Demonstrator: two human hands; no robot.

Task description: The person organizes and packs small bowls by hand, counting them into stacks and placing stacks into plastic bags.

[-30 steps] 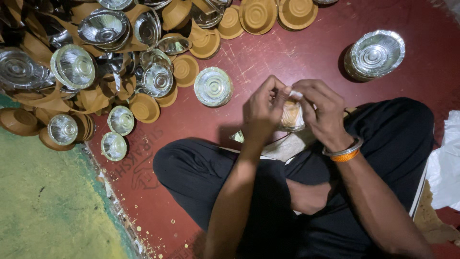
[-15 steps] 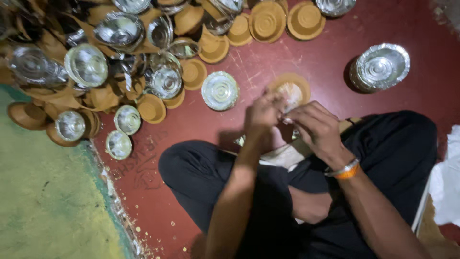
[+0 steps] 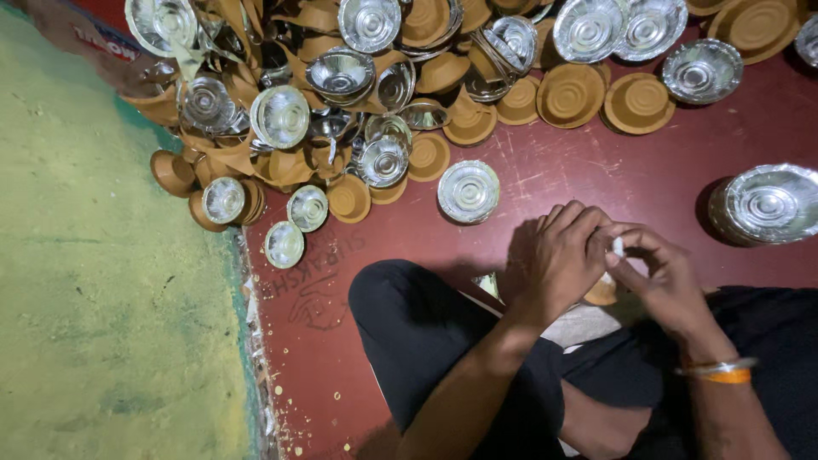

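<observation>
While both hands meet, a small white piece — perhaps paper — sits pinched between them.

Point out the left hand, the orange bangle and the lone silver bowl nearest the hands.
left hand (image 3: 558,255), head view, back of the hand.
orange bangle (image 3: 722,373), head view, band on the right wrist.
silver foil bowl (image 3: 468,191), head view, its centre.

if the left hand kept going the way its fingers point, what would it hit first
Its fingers point right, so the left hand would at once meet the right hand and the small white piece pinched there; depth between them is unclear.
</observation>
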